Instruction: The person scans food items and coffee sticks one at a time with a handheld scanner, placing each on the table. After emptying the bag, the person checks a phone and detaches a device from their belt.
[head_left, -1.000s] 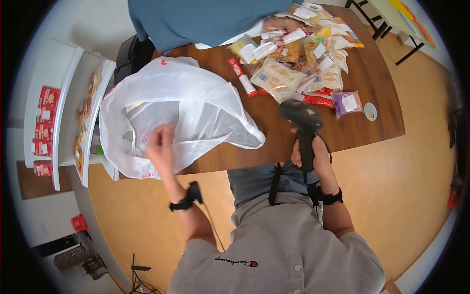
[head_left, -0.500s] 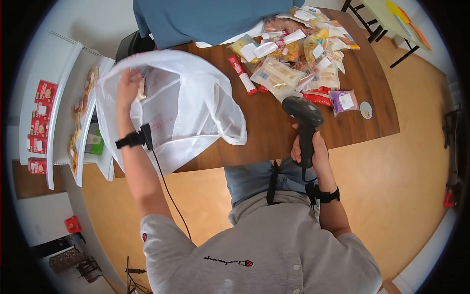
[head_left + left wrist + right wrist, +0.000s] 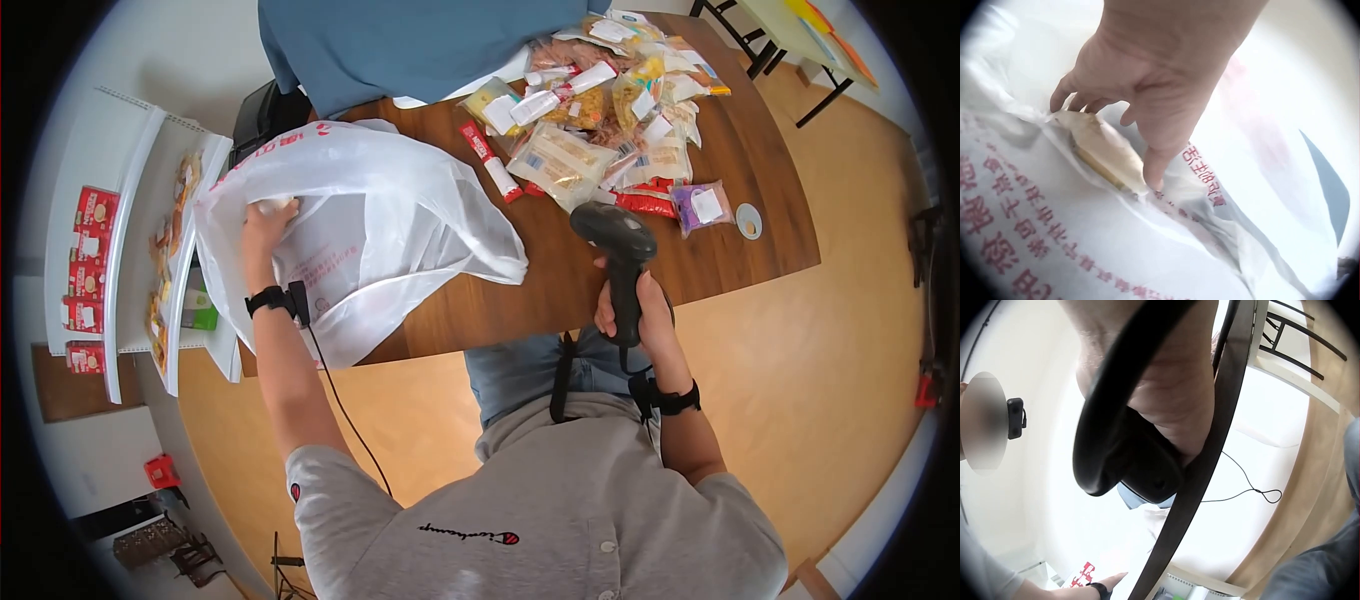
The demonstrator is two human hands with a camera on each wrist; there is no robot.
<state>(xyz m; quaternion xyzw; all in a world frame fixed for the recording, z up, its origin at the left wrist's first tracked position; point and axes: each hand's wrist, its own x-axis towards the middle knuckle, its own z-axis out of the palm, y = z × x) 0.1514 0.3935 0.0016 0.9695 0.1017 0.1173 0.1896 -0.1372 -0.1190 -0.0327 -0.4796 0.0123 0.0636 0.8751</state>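
Note:
Inside a large white plastic bag (image 3: 410, 205) with red print, my left hand (image 3: 262, 235) is at the bag's left part. The left wrist view shows that hand (image 3: 1147, 84) gripping a small pale packet (image 3: 1110, 149), thumb at one end and fingers at the other; a yellowish strip runs along its lower edge. Over the table's front edge, my right hand (image 3: 652, 318) holds a black handheld scanner (image 3: 625, 255) by its handle, head pointing up and left. Close up in the right wrist view, the palm (image 3: 1175, 400) wraps the scanner's dark handle (image 3: 1150, 472).
Many food packets (image 3: 565, 165) with white labels are heaped on the wooden table (image 3: 470, 315), right of the bag. A red-and-white stick pack (image 3: 490, 163) lies beside them, a round sticker (image 3: 748, 221) at the right. Shelves (image 3: 150, 240) with red boxes stand left; blue cloth (image 3: 420, 50) hangs behind.
My left hand has moved from the bag's front opening up and left, deeper inside it. The bag's rim rose, then sagged back. The right hand and scanner have barely moved.

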